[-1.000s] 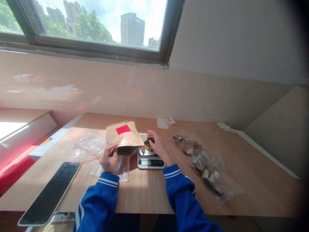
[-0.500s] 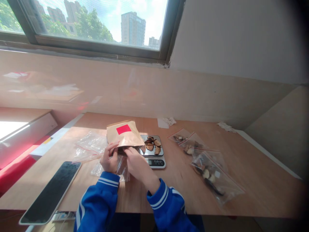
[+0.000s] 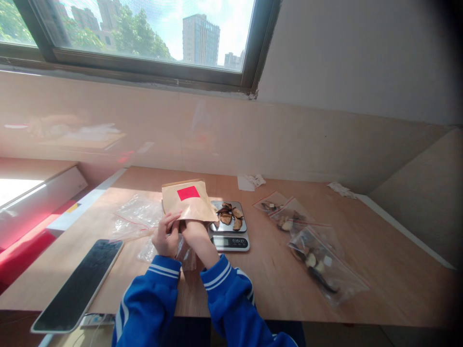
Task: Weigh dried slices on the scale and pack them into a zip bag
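Observation:
A brown paper bag [image 3: 188, 202] with a red label lies open toward me on the wooden table [image 3: 275, 279]. My left hand [image 3: 164, 238] grips the bag's open lower edge. My right hand [image 3: 193, 233] reaches into the bag's mouth, its fingers hidden inside. Just right of the bag stands a small digital scale [image 3: 230, 236] with several dark dried slices [image 3: 228, 216] on its pan.
Empty clear zip bags [image 3: 135, 217] lie left of and under the paper bag. Filled zip bags [image 3: 318, 260] lie to the right. A dark tablet [image 3: 77, 284] rests at the front left edge. Crumpled paper [image 3: 249, 182] sits by the wall.
My right hand left the slices on the scale, swung left and went into the paper bag's mouth. My left hand kept its hold on the bag.

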A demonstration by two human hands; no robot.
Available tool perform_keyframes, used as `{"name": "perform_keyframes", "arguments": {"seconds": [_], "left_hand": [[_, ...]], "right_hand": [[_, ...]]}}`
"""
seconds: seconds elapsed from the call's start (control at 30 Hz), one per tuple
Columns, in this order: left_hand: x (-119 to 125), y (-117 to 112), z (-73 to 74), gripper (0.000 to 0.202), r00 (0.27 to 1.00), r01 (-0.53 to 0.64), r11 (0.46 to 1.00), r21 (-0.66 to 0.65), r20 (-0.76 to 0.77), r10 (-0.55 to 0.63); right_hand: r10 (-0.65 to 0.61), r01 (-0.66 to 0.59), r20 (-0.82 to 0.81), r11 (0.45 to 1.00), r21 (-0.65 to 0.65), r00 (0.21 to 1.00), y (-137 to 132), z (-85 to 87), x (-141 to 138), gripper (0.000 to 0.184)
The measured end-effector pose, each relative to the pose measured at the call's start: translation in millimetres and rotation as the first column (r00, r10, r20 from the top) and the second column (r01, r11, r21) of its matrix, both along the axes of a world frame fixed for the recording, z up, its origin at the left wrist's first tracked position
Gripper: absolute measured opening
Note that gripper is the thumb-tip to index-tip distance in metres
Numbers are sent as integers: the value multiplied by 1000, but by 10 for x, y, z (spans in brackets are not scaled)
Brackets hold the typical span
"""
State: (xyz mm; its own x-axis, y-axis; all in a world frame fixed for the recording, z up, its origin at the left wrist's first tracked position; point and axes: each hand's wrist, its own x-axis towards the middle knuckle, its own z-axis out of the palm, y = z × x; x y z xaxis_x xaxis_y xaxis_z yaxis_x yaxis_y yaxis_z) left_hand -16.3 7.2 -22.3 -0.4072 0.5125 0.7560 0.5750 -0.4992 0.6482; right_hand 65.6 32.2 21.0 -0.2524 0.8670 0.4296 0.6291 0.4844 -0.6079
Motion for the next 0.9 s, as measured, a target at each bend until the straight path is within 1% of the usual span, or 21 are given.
{"name": "perform_keyframes", "arguments": {"seconds": [0.1, 0.13, 0.23, 0.3, 0.4, 0.43, 0.5, 0.53, 0.6, 0.67, 0.7, 0.73, 0.8, 0.9], "left_hand": [[7, -9, 17, 10, 1000, -15, 1000, -6, -4, 15], [9, -11, 23, 10, 1000, -17, 1000, -4, -4, 17], [12, -9, 32, 10, 1000, -11, 1000, -4, -2, 11], [12, -5, 33, 10, 1000, -16, 1000, -1, 2, 16], [15, -1, 38, 10, 1000, -21, 1000, -6, 9, 21], [17, -1, 42, 10, 1000, -15, 1000, -4, 11, 15], [23, -4, 52, 10, 1000, 3, 1000, 3, 9, -3], [26, -5, 55, 10, 1000, 5, 1000, 9, 8, -5], [28, -5, 56, 10, 1000, 2, 1000, 8, 8, -2], [24, -1, 47, 10, 1000, -2, 1000, -2, 16, 2], [21, 3, 40, 10, 1000, -2, 1000, -5, 23, 3], [17, 7, 32, 10, 1000, -1, 1000, -7, 31, 1], [8, 15, 19, 11, 999, 7, 1000, -10, 42, -7], [0, 21, 15, 11, 999, 18, 1000, -15, 48, -17]], "right_hand": [[-53, 47, -53, 993, -110, 997, -196, -54, 113, 27], [-87, 77, -78, 990, -120, 993, -265, -52, 141, 27], [-176, 162, -183, 983, -92, 967, -451, -5, 185, 29], [-146, 130, -280, 989, -75, 949, -562, 39, 203, 32], [-11, 5, -401, 1000, -16, 916, -740, 81, 283, 33], [21, -18, -429, 1000, 11, 903, -801, 81, 337, 31], [36, -9, -471, 998, 61, 882, -907, 54, 497, 28], [18, 24, -482, 996, 80, 876, -944, 28, 602, 26], [-73, 138, -477, 985, 103, 876, -972, -41, 846, 25], [-178, 254, -444, 960, 117, 878, -936, -110, 1098, 25], [-209, 284, -416, 951, 125, 885, -900, -137, 1211, 26], [-222, 291, -381, 947, 136, 898, -857, -159, 1309, 27], [-208, 266, -303, 950, 162, 930, -761, -189, 1447, 28], [-158, 195, -181, 958, 210, 971, -627, -226, 1515, 29]]}}
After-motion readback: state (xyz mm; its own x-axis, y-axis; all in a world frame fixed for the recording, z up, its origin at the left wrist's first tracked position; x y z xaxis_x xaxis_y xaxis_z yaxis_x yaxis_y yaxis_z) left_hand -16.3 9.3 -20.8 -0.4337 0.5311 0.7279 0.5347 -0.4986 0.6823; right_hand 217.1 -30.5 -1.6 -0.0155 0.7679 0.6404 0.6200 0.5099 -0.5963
